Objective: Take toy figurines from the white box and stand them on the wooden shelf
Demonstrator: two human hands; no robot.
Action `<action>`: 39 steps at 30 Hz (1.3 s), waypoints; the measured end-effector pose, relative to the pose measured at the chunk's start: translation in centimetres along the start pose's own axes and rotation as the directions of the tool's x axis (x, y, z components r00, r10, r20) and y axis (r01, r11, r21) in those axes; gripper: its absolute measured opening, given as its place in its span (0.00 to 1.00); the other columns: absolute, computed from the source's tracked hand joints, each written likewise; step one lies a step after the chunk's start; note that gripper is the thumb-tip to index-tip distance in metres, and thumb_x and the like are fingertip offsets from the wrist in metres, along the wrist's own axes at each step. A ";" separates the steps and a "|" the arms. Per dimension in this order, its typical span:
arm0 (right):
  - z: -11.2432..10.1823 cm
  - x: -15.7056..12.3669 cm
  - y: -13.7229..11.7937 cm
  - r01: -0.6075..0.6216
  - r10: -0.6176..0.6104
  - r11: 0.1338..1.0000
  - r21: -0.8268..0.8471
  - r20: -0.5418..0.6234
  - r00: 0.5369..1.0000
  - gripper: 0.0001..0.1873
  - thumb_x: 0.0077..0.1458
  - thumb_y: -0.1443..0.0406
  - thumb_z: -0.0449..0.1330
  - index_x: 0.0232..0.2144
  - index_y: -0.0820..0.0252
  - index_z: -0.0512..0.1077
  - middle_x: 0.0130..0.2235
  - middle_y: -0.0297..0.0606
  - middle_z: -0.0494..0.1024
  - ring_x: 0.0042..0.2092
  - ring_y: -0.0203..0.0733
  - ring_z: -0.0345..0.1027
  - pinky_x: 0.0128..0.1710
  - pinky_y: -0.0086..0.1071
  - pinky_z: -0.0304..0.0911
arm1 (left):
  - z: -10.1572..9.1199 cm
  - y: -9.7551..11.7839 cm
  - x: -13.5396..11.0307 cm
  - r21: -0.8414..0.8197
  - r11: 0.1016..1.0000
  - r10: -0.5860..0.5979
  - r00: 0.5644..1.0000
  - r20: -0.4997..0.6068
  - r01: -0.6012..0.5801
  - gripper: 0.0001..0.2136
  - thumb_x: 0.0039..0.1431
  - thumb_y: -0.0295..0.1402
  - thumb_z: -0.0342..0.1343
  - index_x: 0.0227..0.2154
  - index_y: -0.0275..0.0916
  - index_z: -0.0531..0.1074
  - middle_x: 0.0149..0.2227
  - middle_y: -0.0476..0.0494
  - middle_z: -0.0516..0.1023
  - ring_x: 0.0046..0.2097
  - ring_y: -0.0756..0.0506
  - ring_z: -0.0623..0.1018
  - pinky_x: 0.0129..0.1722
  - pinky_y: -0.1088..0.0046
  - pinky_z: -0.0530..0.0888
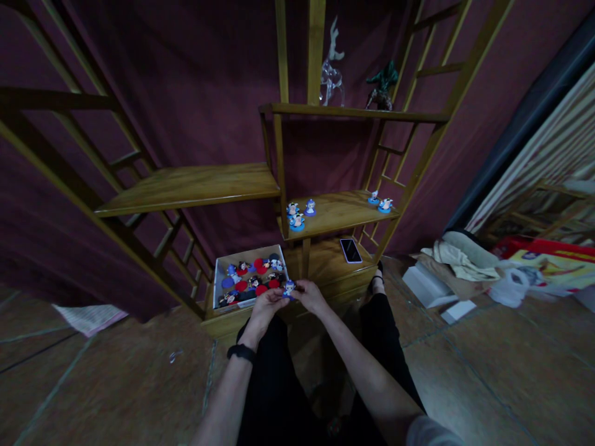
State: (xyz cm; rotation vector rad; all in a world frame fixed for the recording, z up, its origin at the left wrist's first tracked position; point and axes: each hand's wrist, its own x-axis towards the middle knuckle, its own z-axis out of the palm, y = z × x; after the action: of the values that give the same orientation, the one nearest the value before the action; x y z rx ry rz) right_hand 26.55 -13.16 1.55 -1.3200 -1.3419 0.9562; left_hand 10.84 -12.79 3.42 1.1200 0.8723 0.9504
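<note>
My left hand (266, 305) and my right hand (309, 293) meet in front of me, both pinched on one small blue figurine (289, 288). Just behind them an open cardboard box (218, 280) sits on the lowest wooden shelf, holding several small figurines with red and blue round bases. A black band is on my left wrist. Several more figurines with blue bases (296, 218) stand on the middle shelf (339, 214) above my hands.
A phone (351, 250) lies on the low shelf, right of the box. A glass deer (331, 69) and a dark green figure (382, 85) stand on the top shelf. Cloth, white boxes and a plastic bag (510, 286) lie on the floor at right. Paper (89, 317) lies at left.
</note>
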 end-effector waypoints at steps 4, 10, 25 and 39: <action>0.1 -0.1 -0.2 -0.018 0.017 0.999 0.033 0.032 0.999 0.06 0.41 0.66 0.60 0.27 0.59 0.75 0.26 0.30 0.74 0.30 0.37 0.65 0.31 0.28 0.59 | 0.1 0.2 -0.1 0.001 1.000 -0.006 1.000 -0.015 0.006 0.15 0.33 0.32 0.67 0.28 0.37 0.73 0.28 0.46 0.78 0.33 0.47 0.76 0.38 0.70 0.70; -0.2 -0.3 -0.7 -0.043 0.037 0.992 0.117 0.052 0.998 0.08 0.40 0.64 0.61 0.27 0.60 0.75 0.26 0.30 0.75 0.30 0.38 0.66 0.32 0.29 0.60 | 0.0 0.3 -0.4 -0.008 1.000 -0.014 1.000 -0.006 0.014 0.15 0.33 0.31 0.67 0.28 0.37 0.73 0.28 0.47 0.78 0.31 0.48 0.76 0.38 0.69 0.70; 1.2 -1.3 -2.1 -0.220 0.269 0.827 0.518 -0.021 0.963 0.18 0.33 0.59 0.66 0.29 0.63 0.75 0.29 0.36 0.75 0.30 0.37 0.69 0.34 0.33 0.66 | -0.5 -0.1 0.3 -0.067 0.998 -0.017 1.000 -0.025 0.015 0.19 0.37 0.32 0.65 0.37 0.36 0.72 0.34 0.44 0.78 0.34 0.49 0.75 0.37 0.73 0.69; 0.9 -1.6 -3.5 -0.196 0.258 0.818 0.541 -0.040 0.965 0.18 0.32 0.60 0.66 0.30 0.61 0.75 0.30 0.36 0.76 0.32 0.39 0.69 0.36 0.35 0.64 | -0.2 -0.4 0.5 -0.067 0.997 0.022 1.000 -0.018 -0.023 0.19 0.36 0.30 0.65 0.36 0.35 0.71 0.36 0.43 0.77 0.38 0.47 0.75 0.42 0.70 0.68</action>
State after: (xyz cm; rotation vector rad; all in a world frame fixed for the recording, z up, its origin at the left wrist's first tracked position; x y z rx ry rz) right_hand 24.80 -14.97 4.60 -1.0862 -0.7516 1.2888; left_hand 10.87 -12.31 2.97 1.0671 0.8371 1.0028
